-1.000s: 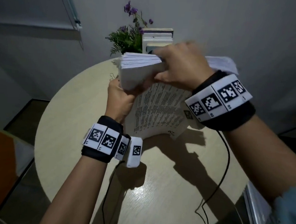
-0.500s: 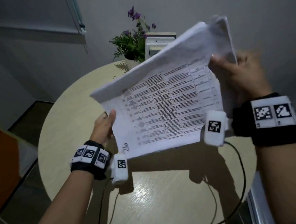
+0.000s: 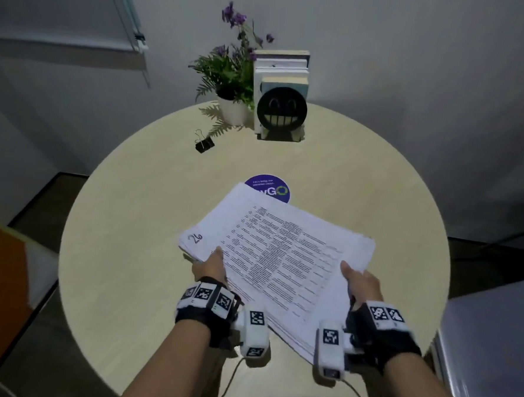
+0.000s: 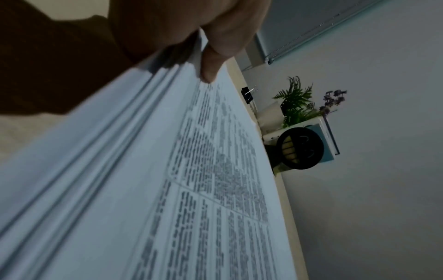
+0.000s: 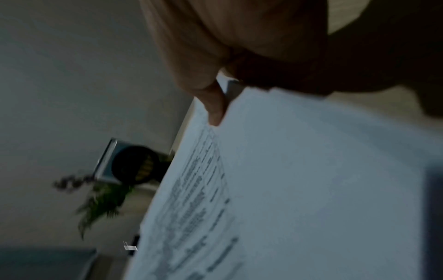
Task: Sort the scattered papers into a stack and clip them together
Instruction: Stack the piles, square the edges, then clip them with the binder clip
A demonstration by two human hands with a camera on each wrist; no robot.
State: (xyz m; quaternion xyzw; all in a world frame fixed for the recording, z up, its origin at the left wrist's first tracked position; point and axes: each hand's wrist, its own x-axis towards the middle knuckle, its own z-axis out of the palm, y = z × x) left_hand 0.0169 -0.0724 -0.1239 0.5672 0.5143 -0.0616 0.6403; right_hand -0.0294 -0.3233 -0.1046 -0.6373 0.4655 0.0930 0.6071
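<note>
Both hands hold the stack of printed papers (image 3: 277, 254) over the round table (image 3: 122, 251): the left hand (image 3: 212, 267) pinches its near-left edge with the thumb on top, and the right hand (image 3: 361, 284) pinches the near-right edge the same way. The black binder clip (image 3: 204, 144) lies on the table well beyond the left hand, near the potted plant (image 3: 231, 73) and apart from the papers.

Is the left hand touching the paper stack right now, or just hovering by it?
Touching. In the left wrist view the left hand pinches the paper stack, thumb on the printed top sheet; the head view shows the same.
</note>
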